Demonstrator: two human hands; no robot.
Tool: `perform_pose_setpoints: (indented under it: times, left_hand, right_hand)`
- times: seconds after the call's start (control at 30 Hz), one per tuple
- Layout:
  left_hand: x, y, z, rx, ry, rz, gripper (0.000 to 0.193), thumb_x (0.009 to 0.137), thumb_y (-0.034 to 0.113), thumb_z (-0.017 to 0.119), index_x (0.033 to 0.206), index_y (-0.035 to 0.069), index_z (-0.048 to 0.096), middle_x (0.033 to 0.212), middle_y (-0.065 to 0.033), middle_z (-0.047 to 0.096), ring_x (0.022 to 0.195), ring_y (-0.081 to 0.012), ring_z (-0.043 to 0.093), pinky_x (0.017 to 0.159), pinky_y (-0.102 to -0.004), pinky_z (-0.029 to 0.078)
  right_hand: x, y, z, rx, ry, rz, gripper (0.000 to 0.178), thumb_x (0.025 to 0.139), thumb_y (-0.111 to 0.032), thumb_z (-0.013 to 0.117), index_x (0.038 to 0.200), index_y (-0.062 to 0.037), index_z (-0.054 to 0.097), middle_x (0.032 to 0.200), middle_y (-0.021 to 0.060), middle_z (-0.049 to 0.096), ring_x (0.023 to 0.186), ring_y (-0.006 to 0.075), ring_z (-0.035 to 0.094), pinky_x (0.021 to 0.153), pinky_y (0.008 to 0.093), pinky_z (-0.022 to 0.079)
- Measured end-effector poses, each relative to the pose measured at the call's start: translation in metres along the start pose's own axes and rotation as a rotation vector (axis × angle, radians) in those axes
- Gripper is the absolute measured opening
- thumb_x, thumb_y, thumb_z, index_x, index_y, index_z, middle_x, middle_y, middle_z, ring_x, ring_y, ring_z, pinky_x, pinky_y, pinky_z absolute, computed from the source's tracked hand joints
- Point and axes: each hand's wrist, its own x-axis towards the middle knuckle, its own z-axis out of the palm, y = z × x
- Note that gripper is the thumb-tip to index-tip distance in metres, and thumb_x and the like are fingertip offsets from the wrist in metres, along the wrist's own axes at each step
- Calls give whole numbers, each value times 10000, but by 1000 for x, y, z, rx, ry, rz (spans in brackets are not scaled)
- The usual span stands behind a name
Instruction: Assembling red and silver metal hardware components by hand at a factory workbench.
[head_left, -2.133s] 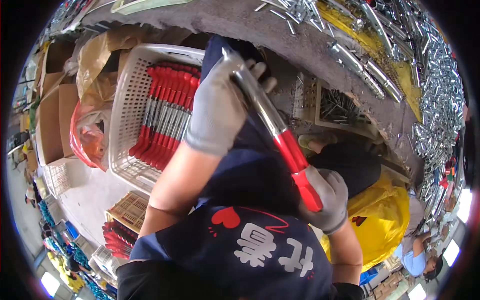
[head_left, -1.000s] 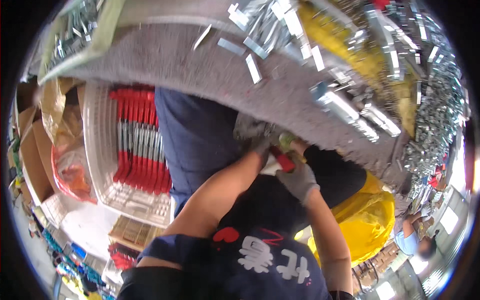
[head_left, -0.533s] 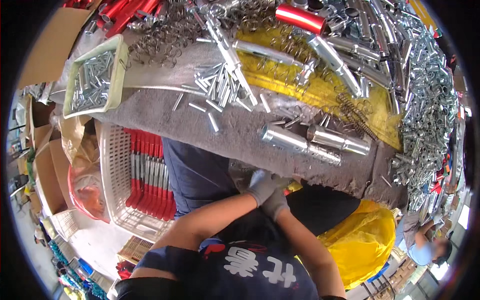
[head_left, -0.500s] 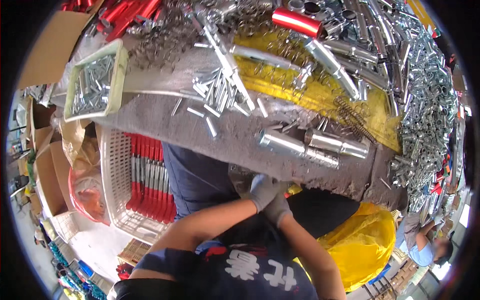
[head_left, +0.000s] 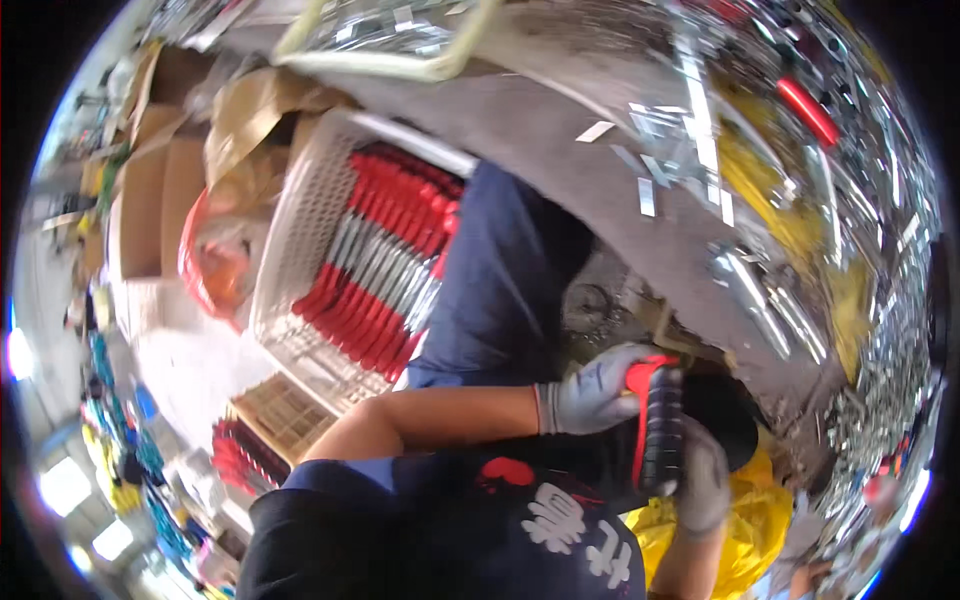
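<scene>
Between my two gloved hands is a red and black handle-like piece (head_left: 660,425), its black side ridged, standing roughly upright in the picture in front of my body. My left hand (head_left: 595,390), in a grey glove, closes on its upper red part. My right hand (head_left: 705,475), gloved too, wraps the lower black side, with some fingers hidden behind it. To the left of my leg, a white plastic crate (head_left: 290,255) holds a row of long red and silver pieces (head_left: 375,265).
The grey worktable (head_left: 560,130) carries metal tubes (head_left: 755,300), small silver pins and a red tube (head_left: 808,112). A pale tray (head_left: 440,68) of metal parts sits at its edge. Cardboard boxes (head_left: 160,205) stand left; a yellow bag (head_left: 755,510) lies beside my right arm.
The view has swung left toward the crate. My hands, earlier together below the table edge, now hold the red and black handle-like piece in plain sight.
</scene>
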Motion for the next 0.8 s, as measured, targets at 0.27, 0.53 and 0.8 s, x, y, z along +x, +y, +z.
perform_pose_setpoints:
  times: [0.27,0.53,0.8]
  left_hand:
    - [-39,78,-201,-54,888,-309,322,1014,296,392,1183,37,482,809,-44,554,696,-124,552,646,-256,481]
    - [-161,-219,-311,670,532,-837,480,911,363,531,1271,46,520,1185,-267,574,1096,-398,559,904,-468,452]
    - [-145,-264,-306,787,271,-1040,493,867,405,560,1265,115,551,1010,-275,596,907,-445,583,783,-531,458]
  right_hand:
    - [69,-14,-41,-1083,915,-906,357,957,-158,428,1215,53,555,1241,193,563,1139,322,524,991,403,388]
    - [97,-9,-33,-1486,880,-1074,318,896,-87,547,1192,24,581,1198,157,586,1114,317,529,960,416,419]
    - [87,-14,-22,-1375,910,-900,329,774,-60,587,1100,-27,619,1089,173,584,1023,348,545,950,440,404]
